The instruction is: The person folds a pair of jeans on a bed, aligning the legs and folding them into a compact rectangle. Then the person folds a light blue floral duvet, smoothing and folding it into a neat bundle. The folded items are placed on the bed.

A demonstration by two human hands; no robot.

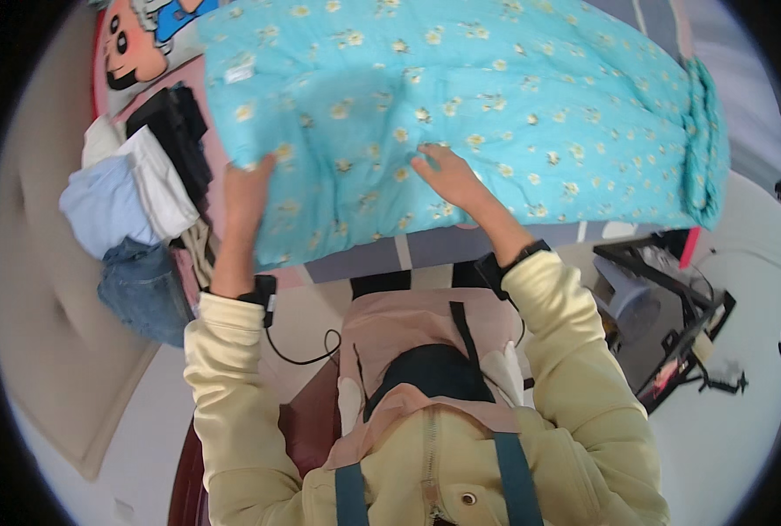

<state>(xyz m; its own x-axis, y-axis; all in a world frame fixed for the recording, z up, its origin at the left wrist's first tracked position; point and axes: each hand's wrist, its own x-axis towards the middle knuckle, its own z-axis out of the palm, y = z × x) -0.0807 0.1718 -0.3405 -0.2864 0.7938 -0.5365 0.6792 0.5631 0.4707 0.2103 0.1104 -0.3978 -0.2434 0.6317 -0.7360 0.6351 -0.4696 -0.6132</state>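
A turquoise quilt [377, 131] printed with small white and yellow flowers lies spread across the bed before me. At its near left edge is my left hand [247, 187], with the fingertips against or under the fabric, so its grip is not clear. My right hand [448, 174] is over the quilt's middle, fingers apart and holding nothing; whether it touches the cloth cannot be told. The quilt's right end is bunched into a thick fold [703, 144]. A small white tag [239, 73] shows near its upper left.
Folded clothes lie left of the quilt: black garments [170, 131], a white one [160, 184], a light blue one [109, 204] and jeans [144, 289]. A cartoon-printed pillow [147, 46] is behind them, beside the padded headboard [48, 230]. A black metal frame [666, 283] stands at right.
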